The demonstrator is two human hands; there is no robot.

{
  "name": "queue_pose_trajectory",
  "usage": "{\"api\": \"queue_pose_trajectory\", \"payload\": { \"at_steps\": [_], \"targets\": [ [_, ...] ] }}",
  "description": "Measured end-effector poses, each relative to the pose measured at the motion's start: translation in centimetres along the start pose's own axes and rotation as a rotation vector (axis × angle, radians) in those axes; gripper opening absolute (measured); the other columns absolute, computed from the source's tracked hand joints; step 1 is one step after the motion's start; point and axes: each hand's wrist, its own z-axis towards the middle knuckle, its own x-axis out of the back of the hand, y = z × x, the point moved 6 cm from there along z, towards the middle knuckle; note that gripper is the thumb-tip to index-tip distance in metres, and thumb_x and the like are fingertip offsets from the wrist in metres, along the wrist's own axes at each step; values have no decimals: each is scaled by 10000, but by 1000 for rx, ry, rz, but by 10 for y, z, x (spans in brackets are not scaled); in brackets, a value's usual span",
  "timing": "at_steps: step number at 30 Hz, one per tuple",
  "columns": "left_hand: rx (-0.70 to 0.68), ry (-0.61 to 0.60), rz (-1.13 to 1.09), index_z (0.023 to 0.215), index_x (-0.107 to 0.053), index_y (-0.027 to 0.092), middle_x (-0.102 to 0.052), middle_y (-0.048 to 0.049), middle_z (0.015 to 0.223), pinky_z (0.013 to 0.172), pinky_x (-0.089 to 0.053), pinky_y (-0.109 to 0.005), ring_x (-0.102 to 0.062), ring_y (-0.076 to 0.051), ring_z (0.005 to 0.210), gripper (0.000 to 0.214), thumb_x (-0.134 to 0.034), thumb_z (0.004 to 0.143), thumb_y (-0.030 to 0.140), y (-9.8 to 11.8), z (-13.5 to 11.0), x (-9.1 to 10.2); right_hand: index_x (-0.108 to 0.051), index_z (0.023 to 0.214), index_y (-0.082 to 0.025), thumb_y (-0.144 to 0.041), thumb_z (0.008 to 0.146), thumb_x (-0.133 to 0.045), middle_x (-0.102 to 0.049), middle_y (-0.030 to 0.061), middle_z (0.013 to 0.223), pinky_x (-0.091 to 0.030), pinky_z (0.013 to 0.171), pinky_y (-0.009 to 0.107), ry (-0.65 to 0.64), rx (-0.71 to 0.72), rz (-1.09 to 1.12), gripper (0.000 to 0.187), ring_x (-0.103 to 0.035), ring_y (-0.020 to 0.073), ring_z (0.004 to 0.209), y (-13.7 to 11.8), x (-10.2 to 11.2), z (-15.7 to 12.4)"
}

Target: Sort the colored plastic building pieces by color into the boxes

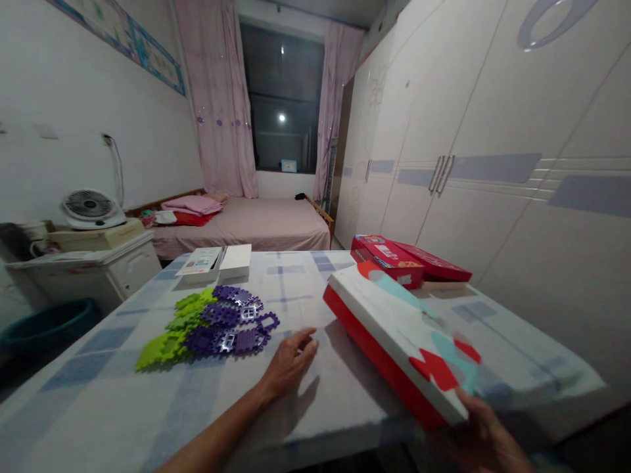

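Note:
My right hand (486,427) grips the near corner of a flat box (384,315), which is tilted above the table. The box has a white top with red and light-blue shapes and a red lower side. My left hand (292,355) is over the tablecloth, left of the box, its fingers loosely bent and holding nothing. Beside it on the left lie purple toothed plastic pieces (249,341), some with cut-out middles. Lime-green pieces of the same sort (165,348) lie against them, further left.
Two small white boxes (235,261) stand at the table's far left. Red boxes (387,256) sit at the far right behind the tilted box. A checked tablecloth (290,289) covers the table. Beyond are a bed (266,223), a wardrobe (419,118) and a fan (91,207).

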Motion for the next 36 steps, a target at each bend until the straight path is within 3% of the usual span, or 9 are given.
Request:
{"api": "queue_pose_trajectory", "payload": {
  "at_steps": [3, 6, 11, 13, 16, 22, 25, 30, 36],
  "targets": [
    [221, 16, -504, 1361, -388, 193, -635, -118, 1101, 741, -526, -318, -642, -193, 904, 621, -423, 871, 573, -1, -2, -18, -471, 1289, -202, -505, 745, -602, -686, 80, 1074, -595, 700, 402, -14, 73, -175, 636, -653, 299, 975, 29, -31, 6],
    [315, 124, -769, 1424, -248, 270, -587, -124, 1222, 796, -533, -344, -649, -205, 957, 729, -503, 828, 602, -12, -5, -22, -504, 1269, -224, -553, 773, -573, -669, 85, 1112, -587, 706, 384, 11, 339, -522, 599, -646, 292, 992, 39, -29, 22],
    [359, 253, -795, 1448, -227, 204, -523, -157, 1325, 918, -498, -353, -592, -229, 1114, 808, -599, 797, 507, -29, -12, -19, -279, 1466, -195, -506, 777, -610, -450, 175, 1389, -547, 826, 466, 186, 1099, -1162, 825, -520, 355, 1192, 12, -28, 9],
    [362, 245, -769, 1445, -249, 153, -522, -167, 1331, 960, -474, -355, -575, -235, 1143, 805, -606, 793, 463, -29, -13, -20, -193, 1496, -203, -487, 806, -582, -327, 170, 1481, -480, 918, 539, 66, 1337, -1365, 842, -395, 387, 1300, 9, -49, -4],
    [327, 241, -710, 1432, -282, 117, -532, -170, 1331, 1003, -445, -375, -572, -241, 1149, 772, -603, 791, 402, -27, -14, -21, -304, 1449, -217, -420, 841, -562, -394, 138, 1451, -399, 980, 573, -87, 1550, -1524, 691, -359, 379, 1325, 11, -76, -15],
    [165, 276, -511, 1340, -427, 124, -516, -157, 1357, 1065, -385, -388, -514, -233, 1228, 581, -545, 813, 341, -26, -17, -19, -483, 1292, -219, -216, 903, -470, -604, 85, 1238, -388, 986, 458, -46, 1639, -1497, 390, -541, 262, 1161, -4, -93, -15],
    [121, 305, -371, 1344, -423, 114, -475, -169, 1381, 1058, -394, -402, -490, -241, 1247, 583, -533, 817, 337, -27, -20, -21, -497, 1277, -187, -228, 906, -468, -630, 107, 1184, -433, 921, 402, -66, 1693, -1486, 374, -577, 245, 1091, -16, -104, -17],
    [9, 297, -147, 1374, -424, 170, -420, -133, 1403, 1101, -336, -427, -394, -247, 1323, 582, -533, 821, 314, -19, -24, -25, -580, 1222, -172, -363, 788, -631, -575, 146, 1288, -420, 890, 504, -125, 1685, -1758, 477, -545, 361, 1133, -10, -125, -5],
    [-15, 228, -29, 1424, -361, 216, -292, -113, 1475, 1093, -351, -437, -304, -256, 1376, 620, -499, 821, 257, -17, -23, -30, -624, 1175, -167, -151, 875, -476, -658, 91, 1179, -478, 867, 385, -154, 1744, -1782, 335, -619, 247, 1054, -6, -129, -6]
  ]
}}
